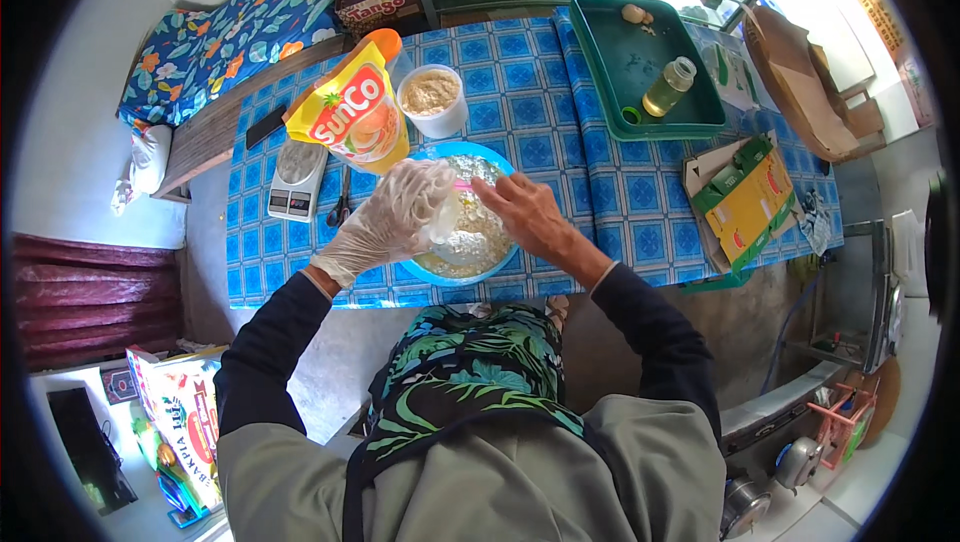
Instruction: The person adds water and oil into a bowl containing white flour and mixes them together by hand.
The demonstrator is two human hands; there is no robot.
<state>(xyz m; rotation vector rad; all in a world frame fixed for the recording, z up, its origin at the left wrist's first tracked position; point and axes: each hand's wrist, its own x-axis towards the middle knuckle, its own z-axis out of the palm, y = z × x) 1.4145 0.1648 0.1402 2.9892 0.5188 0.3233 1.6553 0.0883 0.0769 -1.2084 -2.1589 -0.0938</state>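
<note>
Left grip (405,207): gloved in thin whitish plastic, over the left side of the blue bowl (470,150). Fingers curled in; can't tell whether they're clamped on anything. Right grip (530,212): bare, over the bowl's right side, fingers bent and bunched, tips at a small pink item (463,185) between the two grips. Can't tell if it's pinched or what it is.

Bowl sits directly below both grips, at the near edge of the table (640,232). Pale contents (465,250) show between and under the grips: loose white powder, some yellowish patches, lumpy surface.

Progress, judging by looks: ingredients are in the bowl, at least partly; blending seems early or partial, since white areas and yellowish ones stand apart. Evening it out appears undone. Can't tell if anything else is due in.

Just beyond left grip: yellow pouch (350,112), upright; white tub (440,124) beside it, tan powder inside, no lid on. Outward of left grip: scissors (341,204), then kitchen scale (297,187) with something whitish on it.

Well beyond right grip, outward: green tray (610,52) holding a glass bottle (668,87), yellowish liquid inside. Nearer right grip: flattened yellow-green carton (750,197).
</note>
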